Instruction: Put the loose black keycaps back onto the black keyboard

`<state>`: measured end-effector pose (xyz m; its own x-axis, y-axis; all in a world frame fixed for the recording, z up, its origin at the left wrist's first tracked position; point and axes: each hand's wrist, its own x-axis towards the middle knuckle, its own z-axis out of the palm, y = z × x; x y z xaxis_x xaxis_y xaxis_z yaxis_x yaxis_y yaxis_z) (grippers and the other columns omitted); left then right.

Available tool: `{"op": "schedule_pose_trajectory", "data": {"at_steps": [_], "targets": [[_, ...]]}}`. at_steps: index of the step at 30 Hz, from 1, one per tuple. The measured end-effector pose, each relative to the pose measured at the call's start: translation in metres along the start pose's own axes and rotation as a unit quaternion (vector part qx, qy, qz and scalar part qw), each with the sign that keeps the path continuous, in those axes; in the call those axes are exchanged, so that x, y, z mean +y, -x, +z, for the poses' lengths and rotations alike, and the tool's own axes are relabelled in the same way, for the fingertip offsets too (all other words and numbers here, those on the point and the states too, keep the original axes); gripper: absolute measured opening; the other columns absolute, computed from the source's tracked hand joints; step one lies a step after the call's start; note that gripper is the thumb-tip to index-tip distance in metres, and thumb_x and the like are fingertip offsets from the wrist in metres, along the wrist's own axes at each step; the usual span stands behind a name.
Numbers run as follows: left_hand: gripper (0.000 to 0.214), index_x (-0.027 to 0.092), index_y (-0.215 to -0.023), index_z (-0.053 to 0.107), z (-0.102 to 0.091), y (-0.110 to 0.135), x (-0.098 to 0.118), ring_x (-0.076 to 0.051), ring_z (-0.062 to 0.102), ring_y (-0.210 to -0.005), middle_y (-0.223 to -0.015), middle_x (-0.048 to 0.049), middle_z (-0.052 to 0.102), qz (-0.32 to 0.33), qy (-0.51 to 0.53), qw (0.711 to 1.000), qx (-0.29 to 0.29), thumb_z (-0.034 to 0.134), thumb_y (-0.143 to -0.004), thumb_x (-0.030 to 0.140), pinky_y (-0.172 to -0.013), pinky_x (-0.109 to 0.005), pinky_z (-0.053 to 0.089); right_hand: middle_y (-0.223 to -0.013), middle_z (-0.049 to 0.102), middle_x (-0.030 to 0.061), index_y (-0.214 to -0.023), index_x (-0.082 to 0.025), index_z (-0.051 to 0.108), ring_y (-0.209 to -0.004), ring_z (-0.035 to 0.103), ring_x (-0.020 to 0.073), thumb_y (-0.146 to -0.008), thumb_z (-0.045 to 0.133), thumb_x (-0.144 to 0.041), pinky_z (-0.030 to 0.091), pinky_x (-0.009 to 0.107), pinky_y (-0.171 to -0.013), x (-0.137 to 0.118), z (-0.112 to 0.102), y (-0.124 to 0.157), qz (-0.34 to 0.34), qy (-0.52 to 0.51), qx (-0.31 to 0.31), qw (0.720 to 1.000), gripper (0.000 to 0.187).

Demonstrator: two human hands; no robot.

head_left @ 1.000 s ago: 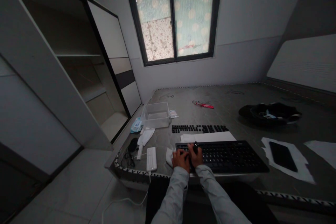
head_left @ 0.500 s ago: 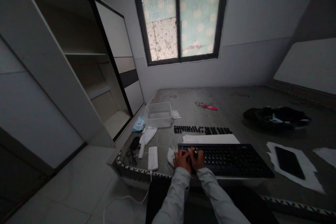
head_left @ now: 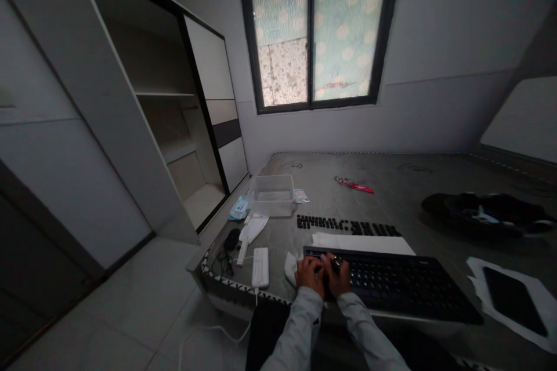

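A black keyboard (head_left: 404, 287) lies along the near edge of the grey mattress, and both hands are at its left end. My left hand (head_left: 310, 274) rests there with curled fingers, close beside a crumpled white tissue (head_left: 290, 268). Against it, my right hand (head_left: 338, 278) is closed around a small dark thing (head_left: 336, 264) with a shiny spot, too small to name. The fingertips of both hands nearly meet, and what lies between them is hidden. Beyond the keyboard is a folded white cloth or paper (head_left: 365, 242), with rows of loose black keycaps (head_left: 348, 225) behind it.
Left on the mattress (head_left: 313, 165) are a clear plastic box (head_left: 272, 203), a blue packet (head_left: 239, 208), a white power strip (head_left: 260, 268) and a black cable (head_left: 226, 264). A red strip (head_left: 361, 187) lies farther back. To the right are a black cap-like item (head_left: 491, 214) and a phone (head_left: 516, 300) on paper.
The view has turned a little left and up, so everything sits farther right and lower. Both hands stay at the keyboard's left end with little visible change in their grip.
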<state>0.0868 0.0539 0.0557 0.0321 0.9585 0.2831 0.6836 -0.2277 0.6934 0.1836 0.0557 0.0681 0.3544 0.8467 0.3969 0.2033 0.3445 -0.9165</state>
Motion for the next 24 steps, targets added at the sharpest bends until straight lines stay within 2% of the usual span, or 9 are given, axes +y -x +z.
{"op": "schedule_pose_trajectory", "data": {"at_steps": [4,8,10,12,14,16,19,21,24], "targets": [[0.013,0.026,-0.087,0.069,0.004,0.002,0.0,-0.022,0.055,-0.101,-0.099,-0.0017,0.068,-0.005,-0.013,1.0,0.027,0.056,-0.085,0.025,-0.085,-0.037,0.04,-0.048,0.046,-0.0028,-0.052,-0.021,0.045,-0.047,0.044,0.0125,-0.083,0.05,-0.053,0.035,0.025,-0.05,-0.005,-0.005,0.003,-0.059,0.053,-0.035,0.996,0.045],[0.016,0.026,-0.086,0.069,0.006,0.004,0.003,-0.024,0.054,-0.106,-0.097,-0.0021,0.07,-0.014,-0.014,0.999,0.026,0.055,-0.085,0.019,-0.091,-0.041,0.036,-0.047,0.046,-0.0029,-0.053,-0.021,0.045,-0.044,0.043,0.0112,-0.089,0.045,-0.042,0.031,0.025,-0.049,-0.014,-0.022,0.004,-0.175,0.147,-0.038,0.973,0.042],[0.017,0.026,-0.087,0.069,0.006,0.004,0.004,-0.023,0.054,-0.105,-0.096,-0.0018,0.07,-0.015,-0.013,0.999,0.029,0.055,-0.084,0.016,-0.091,-0.041,0.036,-0.048,0.049,-0.0019,-0.053,-0.021,0.047,-0.044,0.045,0.0112,-0.09,0.045,-0.035,0.029,0.025,-0.05,-0.018,-0.036,0.001,-0.255,0.207,-0.054,0.943,0.039],[0.017,0.026,-0.088,0.068,0.005,0.004,0.005,-0.023,0.055,-0.104,-0.094,-0.0011,0.07,-0.019,-0.013,0.999,0.036,0.055,-0.084,0.015,-0.09,-0.04,0.036,-0.05,0.053,-0.0006,-0.054,-0.021,0.052,-0.047,0.048,0.012,-0.088,0.049,-0.029,0.028,0.026,-0.052,-0.019,-0.054,-0.003,-0.336,0.282,-0.085,0.895,0.035],[0.017,0.026,-0.089,0.067,0.004,0.004,0.005,-0.022,0.055,-0.103,-0.094,-0.0002,0.07,-0.02,-0.014,0.999,0.039,0.055,-0.084,0.016,-0.089,-0.039,0.037,-0.054,0.058,0.0005,-0.059,-0.021,0.058,-0.052,0.051,0.013,-0.085,0.052,-0.026,0.028,0.027,-0.056,-0.017,-0.076,-0.006,-0.379,0.349,-0.123,0.848,0.027],[0.017,0.027,-0.091,0.066,0.003,0.005,0.005,-0.021,0.055,-0.102,-0.096,0.0,0.07,-0.016,-0.018,0.999,0.04,0.054,-0.085,0.016,-0.089,-0.038,0.037,-0.058,0.061,0.0012,-0.064,-0.022,0.063,-0.055,0.053,0.0137,-0.085,0.053,-0.025,0.028,0.028,-0.058,-0.012,-0.099,-0.003,-0.377,0.396,-0.124,0.828,0.023],[0.017,0.028,-0.096,0.065,0.003,0.006,0.004,-0.021,0.056,-0.1,-0.098,-0.0004,0.07,-0.005,-0.03,0.999,0.039,0.054,-0.086,0.019,-0.088,-0.038,0.036,-0.056,0.06,0.0018,-0.06,-0.023,0.063,-0.055,0.051,0.0142,-0.086,0.054,-0.027,0.028,0.028,-0.059,0.003,-0.129,0.008,-0.354,0.436,-0.062,0.825,0.028],[0.018,0.03,-0.098,0.066,0.003,0.006,0.005,-0.021,0.056,-0.098,-0.098,-0.0004,0.071,0.012,-0.035,0.998,0.041,0.054,-0.087,0.022,-0.087,-0.037,0.036,-0.054,0.059,0.0018,-0.059,-0.024,0.064,-0.054,0.051,0.0144,-0.087,0.052,-0.028,0.028,0.028,-0.059,0.012,-0.142,0.017,-0.364,0.433,-0.058,0.822,0.031],[0.018,0.032,-0.096,0.069,0.002,0.005,0.007,-0.021,0.057,-0.096,-0.095,-0.0002,0.071,0.032,-0.037,0.997,0.052,0.055,-0.086,0.026,-0.087,-0.038,0.038,-0.055,0.06,0.0028,-0.059,-0.024,0.064,-0.056,0.052,0.0153,-0.088,0.05,-0.029,0.029,0.029,-0.06,0.017,-0.149,0.026,-0.345,0.443,-0.063,0.825,0.033]]}}
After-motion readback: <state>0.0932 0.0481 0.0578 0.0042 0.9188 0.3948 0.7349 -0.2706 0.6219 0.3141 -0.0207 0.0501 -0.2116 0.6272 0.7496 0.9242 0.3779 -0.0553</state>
